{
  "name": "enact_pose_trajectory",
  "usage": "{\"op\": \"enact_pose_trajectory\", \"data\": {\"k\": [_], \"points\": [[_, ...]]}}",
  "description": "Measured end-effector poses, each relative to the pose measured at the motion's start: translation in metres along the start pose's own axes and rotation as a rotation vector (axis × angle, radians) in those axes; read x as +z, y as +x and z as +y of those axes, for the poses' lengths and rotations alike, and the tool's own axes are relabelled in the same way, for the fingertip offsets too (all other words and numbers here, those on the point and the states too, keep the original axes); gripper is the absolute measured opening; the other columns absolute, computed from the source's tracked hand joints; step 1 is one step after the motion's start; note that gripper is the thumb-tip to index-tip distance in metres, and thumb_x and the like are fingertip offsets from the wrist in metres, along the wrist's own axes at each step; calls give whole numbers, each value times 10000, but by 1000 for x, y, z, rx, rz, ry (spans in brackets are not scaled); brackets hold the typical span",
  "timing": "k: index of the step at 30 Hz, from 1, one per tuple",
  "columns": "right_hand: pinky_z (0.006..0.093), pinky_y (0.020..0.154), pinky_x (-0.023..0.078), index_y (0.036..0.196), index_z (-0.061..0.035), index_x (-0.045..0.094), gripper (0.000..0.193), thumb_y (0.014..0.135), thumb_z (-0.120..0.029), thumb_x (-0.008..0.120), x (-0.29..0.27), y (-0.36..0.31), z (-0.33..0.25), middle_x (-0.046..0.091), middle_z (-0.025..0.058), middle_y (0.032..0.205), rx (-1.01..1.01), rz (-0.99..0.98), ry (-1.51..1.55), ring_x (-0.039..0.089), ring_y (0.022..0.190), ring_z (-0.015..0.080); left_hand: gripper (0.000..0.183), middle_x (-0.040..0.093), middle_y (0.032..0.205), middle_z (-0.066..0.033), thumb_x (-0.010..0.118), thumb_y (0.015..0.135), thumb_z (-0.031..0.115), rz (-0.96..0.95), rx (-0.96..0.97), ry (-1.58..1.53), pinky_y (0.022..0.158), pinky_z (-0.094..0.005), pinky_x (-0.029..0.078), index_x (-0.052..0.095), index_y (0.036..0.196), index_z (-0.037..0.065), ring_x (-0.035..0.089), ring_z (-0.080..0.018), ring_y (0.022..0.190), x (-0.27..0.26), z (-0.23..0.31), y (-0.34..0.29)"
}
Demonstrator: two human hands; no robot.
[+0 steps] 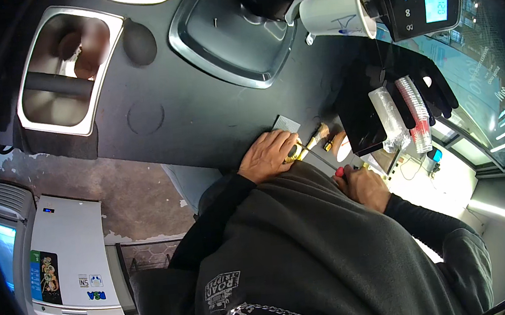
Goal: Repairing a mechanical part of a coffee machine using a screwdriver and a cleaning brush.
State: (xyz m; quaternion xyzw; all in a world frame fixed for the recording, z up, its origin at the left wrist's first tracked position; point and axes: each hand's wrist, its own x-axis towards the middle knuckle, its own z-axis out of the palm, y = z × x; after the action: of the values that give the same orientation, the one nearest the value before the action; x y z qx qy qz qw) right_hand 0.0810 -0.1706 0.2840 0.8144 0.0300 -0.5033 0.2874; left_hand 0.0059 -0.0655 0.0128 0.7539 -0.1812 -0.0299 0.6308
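Note:
My left hand (268,155) rests at the counter's front edge, its fingers curled over a small round yellow-gold part (293,152) that is mostly hidden. In my right hand (365,188) is a screwdriver (321,159) with a red and black handle. Its thin shaft slants up and left to the part under my left hand; whether the tip touches it I cannot tell. A ribbed grey piece (286,124) lies just beyond my left fingertips. Between and beyond the hands sit a small brush (321,134) and a rounded brown-and-white object (341,146).
On the black counter (201,126) stand a steel bin with a dark crossbar (54,85), a drip tray (236,50) and a machine with a lit display (426,7). A white cup (336,16) lies sideways on it. Stacked lids (415,111) lie right; a white freezer (73,247) stands left.

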Motion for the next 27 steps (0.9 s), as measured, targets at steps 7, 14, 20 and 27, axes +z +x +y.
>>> {"op": "enact_pose_trajectory", "data": {"k": [7,14,20,27], "points": [[458,627,614,994,44,673,314,1025,-253,576,-8,-1,-22,730,223,745,-74,170,-154,769,702,364,769,609,1347,-109,861,808,316,24,77,87,1066,-413,474,528,1448,50,586,-268,1274,-6,-2,1],[473,609,575,815,-59,735,474,985,-494,653,-4,0,-10,676,166,649,-131,415,-109,722,641,355,716,614,1338,-114,855,813,340,23,67,111,1053,-417,475,564,1401,55,590,-276,1269,-12,7,3],[465,628,545,915,-9,744,451,996,-448,681,86,-17,30,683,231,721,24,520,585,698,663,398,808,617,1370,-140,892,791,408,-81,0,173,1038,-435,488,555,1433,51,618,-319,1231,-20,16,7],[252,514,360,1166,-24,673,349,1074,-360,647,180,-19,14,502,-63,660,175,313,1887,463,558,26,946,584,1393,-214,908,775,432,-113,-23,220,1062,-492,460,464,1500,17,583,-401,1259,-15,21,15]]}}
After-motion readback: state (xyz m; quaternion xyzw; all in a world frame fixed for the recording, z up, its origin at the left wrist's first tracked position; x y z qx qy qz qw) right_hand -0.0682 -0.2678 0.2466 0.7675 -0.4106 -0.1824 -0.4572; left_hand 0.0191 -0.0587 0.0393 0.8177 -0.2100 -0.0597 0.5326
